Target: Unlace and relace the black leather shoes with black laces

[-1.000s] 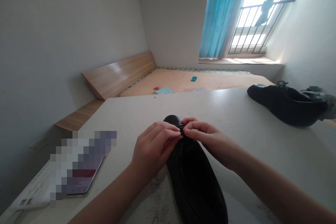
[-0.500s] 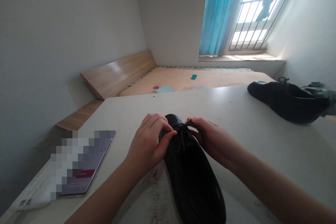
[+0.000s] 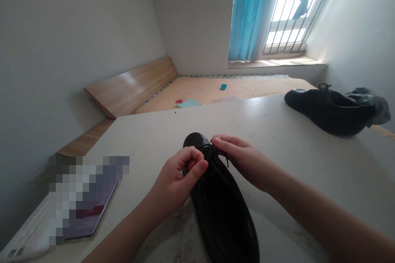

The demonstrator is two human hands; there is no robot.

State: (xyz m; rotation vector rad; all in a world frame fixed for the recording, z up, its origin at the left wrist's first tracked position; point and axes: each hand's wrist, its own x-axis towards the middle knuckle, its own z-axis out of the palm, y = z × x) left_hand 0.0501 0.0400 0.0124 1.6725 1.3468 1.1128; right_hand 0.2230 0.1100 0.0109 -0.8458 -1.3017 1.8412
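Left hand [image 3: 177,174] has eased toward the opening of the black leather shoe [image 3: 203,209] on the white worktop [image 3: 148,131], fingers curled, grip unclear; right hand [image 3: 247,154] pinches the thin black lace [image 3: 227,161].

Angles left forearm [image 3: 132,222] and right forearm [image 3: 308,209] inward. Curls left hand [image 3: 177,174], thumb close to bent index finger (other fingers mostly hidden). Extends right hand [image 3: 239,152], thumb and fingers pinched at the tips.
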